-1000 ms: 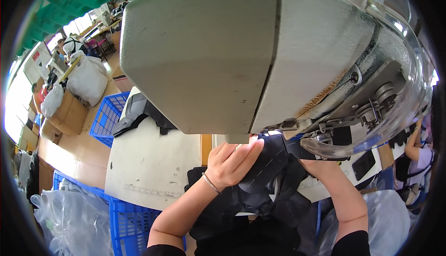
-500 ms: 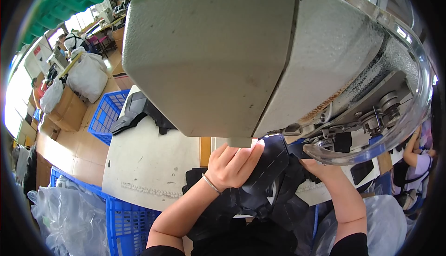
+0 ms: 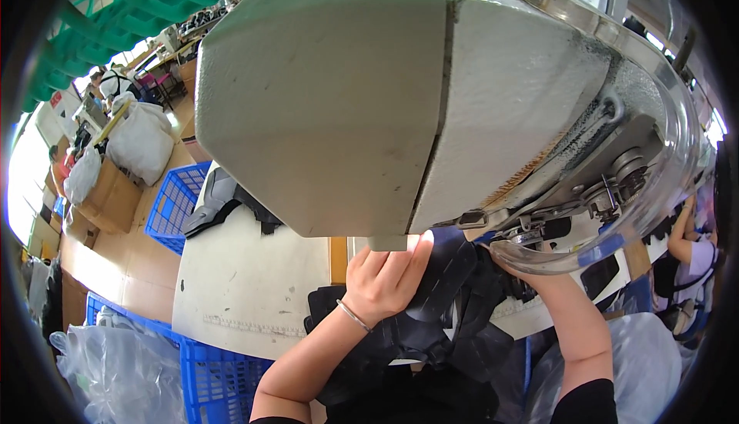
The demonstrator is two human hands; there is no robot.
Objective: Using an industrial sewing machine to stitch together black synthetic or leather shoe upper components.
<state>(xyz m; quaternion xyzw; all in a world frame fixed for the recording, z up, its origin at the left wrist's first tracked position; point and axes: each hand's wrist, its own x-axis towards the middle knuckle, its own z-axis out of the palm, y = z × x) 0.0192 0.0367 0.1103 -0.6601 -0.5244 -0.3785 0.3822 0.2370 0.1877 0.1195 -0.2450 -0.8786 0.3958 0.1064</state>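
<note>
A large grey sewing machine head fills the upper middle and covers the needle area. Below it my left hand, a bangle at the wrist, has its fingers close together against the edge of a black fabric piece marked with pale dashes. The machine hides some of its fingertips, and the thumb does not show. My right hand reaches in at the piece's right side, its fingers hidden behind the machine's lower parts and clear guard. More black material hangs bunched toward my lap.
The white worktable carries a printed ruler strip and a grey-and-black piece. Blue crates stand at the left, with clear plastic bags beside them. Another person is at the far right. A green plastic rack hangs upper left.
The view has shifted slightly, so the machine sits a little further left. The right-hand side of the black piece has turned in under the machine, and my right hand has moved slightly left with it.
</note>
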